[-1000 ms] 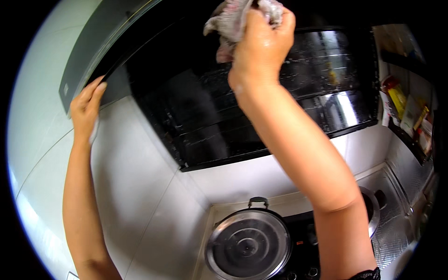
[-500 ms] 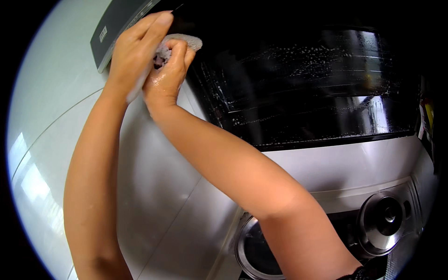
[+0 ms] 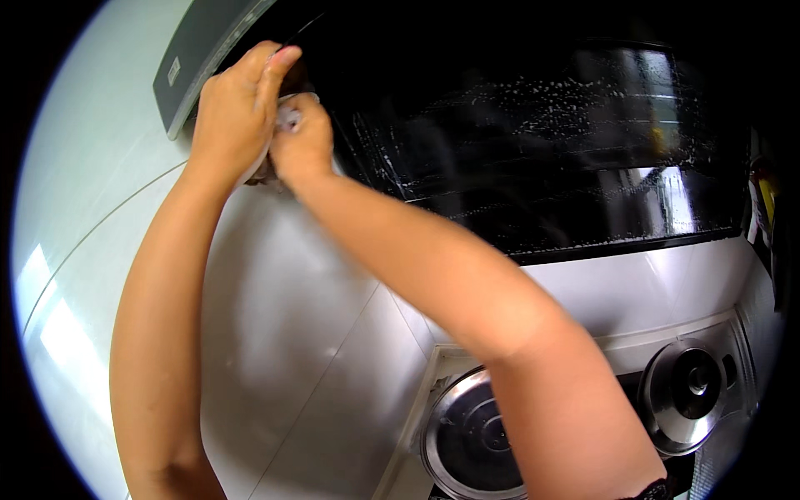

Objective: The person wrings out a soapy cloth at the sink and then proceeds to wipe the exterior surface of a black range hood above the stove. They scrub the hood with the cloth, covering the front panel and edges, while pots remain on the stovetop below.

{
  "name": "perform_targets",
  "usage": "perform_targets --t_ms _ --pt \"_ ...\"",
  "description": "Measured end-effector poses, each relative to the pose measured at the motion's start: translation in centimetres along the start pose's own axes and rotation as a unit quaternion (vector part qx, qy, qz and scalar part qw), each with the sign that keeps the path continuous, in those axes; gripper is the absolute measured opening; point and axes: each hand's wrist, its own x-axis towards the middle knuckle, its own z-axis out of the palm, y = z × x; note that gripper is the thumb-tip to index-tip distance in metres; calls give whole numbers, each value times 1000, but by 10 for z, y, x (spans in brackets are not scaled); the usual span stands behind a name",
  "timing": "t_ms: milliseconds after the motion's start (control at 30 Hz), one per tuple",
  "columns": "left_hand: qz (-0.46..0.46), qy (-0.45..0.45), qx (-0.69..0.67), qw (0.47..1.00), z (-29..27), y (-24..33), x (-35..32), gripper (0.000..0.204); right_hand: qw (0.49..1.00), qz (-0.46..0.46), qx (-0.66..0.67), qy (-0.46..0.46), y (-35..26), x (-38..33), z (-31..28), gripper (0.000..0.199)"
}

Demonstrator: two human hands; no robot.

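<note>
Both my hands are close together at the upper left, beside the left edge of a glossy black glass panel (image 3: pixel 500 196). My right hand (image 3: pixel 306 146) is closed on a whitish, wet-looking cloth (image 3: pixel 288 117), bunched in its curled fingers. Just left of it, my left hand (image 3: pixel 235 108) has its thumb raised and its other fingers bent away from view. A pale edge shows along the heel of that hand, but what its fingers grip is hidden. Droplets and foamy streaks spot the panel.
A grey casing (image 3: pixel 187 71) juts out at the upper left beside my left hand. Pale tiled wall (image 3: pixel 292 333) lies below my hands. Lower right, a stove holds a round lidded pan (image 3: pixel 471 437) and a steel pot lid (image 3: pixel 685 396) with a black knob.
My right hand has turned and drawn in tighter against the left, and less cloth shows above it. My left hand has dropped slightly. The right forearm has shifted up and right, uncovering more of the pan.
</note>
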Motion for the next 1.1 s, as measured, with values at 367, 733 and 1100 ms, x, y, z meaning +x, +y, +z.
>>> perform_targets --t_ms 367,733,1100 --pt "-14 -4 28 1000 -4 7 -16 39 977 29 197 71 -71 116 -257 15" --pt "-2 -2 33 999 -5 3 -11 39 924 -32 286 252 -155 148 -275 46" --pt "-7 21 13 1000 8 -15 -7 44 818 330 448 149 -118 50 -91 37"
